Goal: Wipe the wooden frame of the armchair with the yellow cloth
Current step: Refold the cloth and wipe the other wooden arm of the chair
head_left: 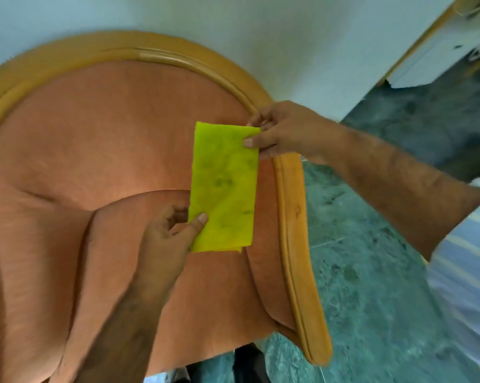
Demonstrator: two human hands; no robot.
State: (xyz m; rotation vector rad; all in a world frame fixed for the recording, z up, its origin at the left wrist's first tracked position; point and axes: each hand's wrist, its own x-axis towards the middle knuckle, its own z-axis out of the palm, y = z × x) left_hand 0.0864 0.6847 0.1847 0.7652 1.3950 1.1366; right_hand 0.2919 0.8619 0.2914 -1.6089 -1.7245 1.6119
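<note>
A folded yellow cloth (224, 186) with dark smudges hangs stretched between both hands, above the armchair's orange seat cushion (205, 299). My right hand (283, 131) pinches the cloth's top right corner, right beside the curved wooden frame (297, 217). My left hand (167, 230) pinches its lower left edge between thumb and fingers. The light wooden frame arches over the orange backrest (109, 128) and runs down the right arm of the chair.
A pale wall (261, 37) stands behind the chair. Grey-green stone floor (371, 258) lies to the right. A wooden-edged white panel (438, 45) leans at the top right.
</note>
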